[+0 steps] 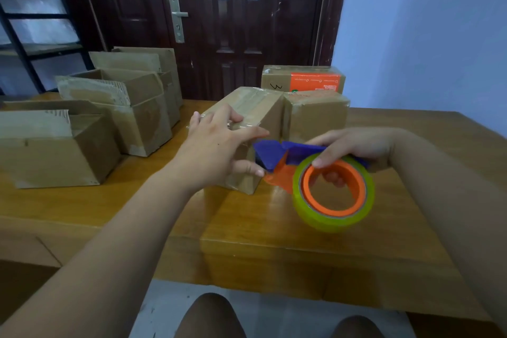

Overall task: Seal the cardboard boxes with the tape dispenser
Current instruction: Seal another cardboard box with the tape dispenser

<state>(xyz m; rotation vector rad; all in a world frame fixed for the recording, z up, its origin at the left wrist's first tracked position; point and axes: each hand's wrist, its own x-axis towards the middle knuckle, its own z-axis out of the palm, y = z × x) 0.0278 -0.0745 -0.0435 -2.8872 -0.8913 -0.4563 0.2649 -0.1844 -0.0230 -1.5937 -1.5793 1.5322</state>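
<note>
Boxes (270, 118) on wooden table (274, 230), door (238, 22) behind

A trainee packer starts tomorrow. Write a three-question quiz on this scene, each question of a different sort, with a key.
1. True or false: the right hand grips the tape dispenser.
2. The left hand touches: A) the tape roll; B) the closed box; C) the door handle.
3. Fill in: the open boxes stand on the table's ___ side.
Key: 1 true; 2 B; 3 left.
</note>
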